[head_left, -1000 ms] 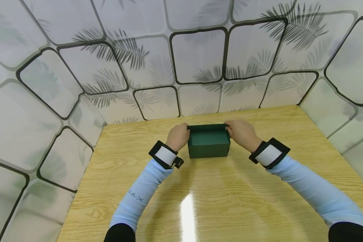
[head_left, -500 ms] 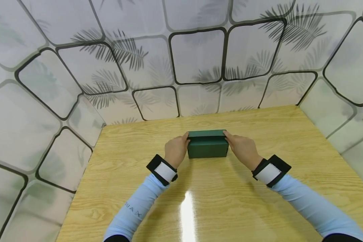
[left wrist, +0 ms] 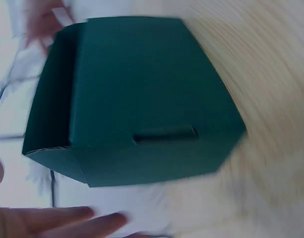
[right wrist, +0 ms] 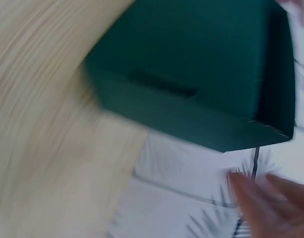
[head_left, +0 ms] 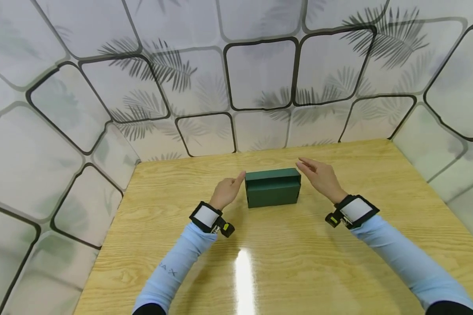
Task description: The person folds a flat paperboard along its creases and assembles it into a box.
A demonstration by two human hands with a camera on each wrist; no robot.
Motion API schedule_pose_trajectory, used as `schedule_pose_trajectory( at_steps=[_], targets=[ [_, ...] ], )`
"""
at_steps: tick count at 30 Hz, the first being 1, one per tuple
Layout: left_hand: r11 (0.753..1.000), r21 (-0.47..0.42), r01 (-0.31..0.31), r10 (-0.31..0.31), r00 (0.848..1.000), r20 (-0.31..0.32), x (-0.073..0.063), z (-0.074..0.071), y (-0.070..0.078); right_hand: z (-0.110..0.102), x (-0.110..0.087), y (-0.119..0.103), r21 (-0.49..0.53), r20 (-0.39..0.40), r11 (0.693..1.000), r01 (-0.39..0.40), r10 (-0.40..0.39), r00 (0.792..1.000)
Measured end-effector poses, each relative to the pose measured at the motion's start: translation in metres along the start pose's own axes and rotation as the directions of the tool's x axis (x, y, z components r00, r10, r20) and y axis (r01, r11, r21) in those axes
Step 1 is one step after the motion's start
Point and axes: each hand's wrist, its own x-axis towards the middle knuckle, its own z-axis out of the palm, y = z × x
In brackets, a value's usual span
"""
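A dark green cardboard box [head_left: 273, 194] stands near the middle of the table. Its lid [head_left: 273, 174] is lowered over the top, and a dark gap shows between lid and front wall. In the left wrist view the box [left wrist: 142, 84] has a narrow slot in its side. My left hand [head_left: 225, 192] is just left of the box with its fingers extended; the left wrist view shows these fingers [left wrist: 67, 220] apart from it. To the right, my right hand [head_left: 320, 176] is held off the box, fingers nearly straight. Those fingers [right wrist: 271, 198] are blurred in the right wrist view.
The box rests on a pale wood-grain table [head_left: 284, 262] with a bright light reflection near the front. A patterned curtain [head_left: 260, 74] stands behind the table and along both sides.
The lid has come down toward me from its raised position. Both hands, which held its corners, have let go and moved apart from the box to either side.
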Motion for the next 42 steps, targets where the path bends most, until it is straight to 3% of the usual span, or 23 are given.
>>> schedule_pose_trajectory(
  at_steps=[1, 2, 4, 5, 7, 12, 16, 28, 36, 42],
  targets=[
    [0.998, -0.047, 0.029, -0.026, 0.998, 0.057, 0.001, -0.001, 0.0, -0.001, 0.002, 0.001, 0.073, 0.097, 0.994, -0.078, 0.071, 0.993],
    [0.995, -0.08, 0.056, -0.046, 0.993, 0.113, 0.002, -0.001, 0.0, -0.002, 0.004, 0.002, 0.124, 0.199, 0.982, -0.145, 0.118, 0.973],
    [0.986, -0.139, 0.092, -0.065, 0.98, 0.186, 0.003, 0.0, 0.0, -0.002, 0.007, 0.003, 0.193, 0.376, 0.947, -0.256, 0.169, 0.911],
    [0.982, -0.16, 0.102, -0.067, 0.976, 0.208, 0.004, 0.0, 0.0, -0.002, 0.007, 0.005, 0.223, 0.436, 0.926, -0.303, 0.183, 0.881],
    [0.973, -0.2, 0.119, -0.071, 0.97, 0.233, 0.004, 0.001, 0.0, 0.0, 0.007, 0.006, 0.262, 0.488, 0.902, -0.343, 0.183, 0.854],
    [0.943, -0.294, 0.156, -0.09, 0.97, 0.225, 0.002, 0.003, 0.0, 0.001, 0.004, 0.008, 0.261, 0.465, 0.904, -0.338, 0.189, 0.865],
    [0.937, -0.31, 0.158, -0.089, 0.97, 0.227, 0.0, 0.003, 0.001, 0.003, 0.004, 0.006, 0.242, 0.458, 0.914, -0.326, 0.188, 0.869],
    [0.967, -0.248, 0.061, -0.031, 0.992, 0.121, 0.002, 0.012, -0.01, 0.007, -0.002, 0.01, 0.229, 0.406, 0.928, -0.293, 0.182, 0.896],
    [0.969, -0.24, 0.066, -0.048, 0.996, 0.077, -0.001, 0.016, -0.009, 0.012, -0.009, 0.013, 0.243, 0.297, 0.934, -0.262, 0.186, 0.937],
    [0.974, -0.22, 0.054, -0.04, 0.997, 0.065, -0.001, 0.015, -0.008, 0.013, -0.01, 0.015, 0.23, 0.263, 0.945, -0.233, 0.17, 0.95]
  ],
)
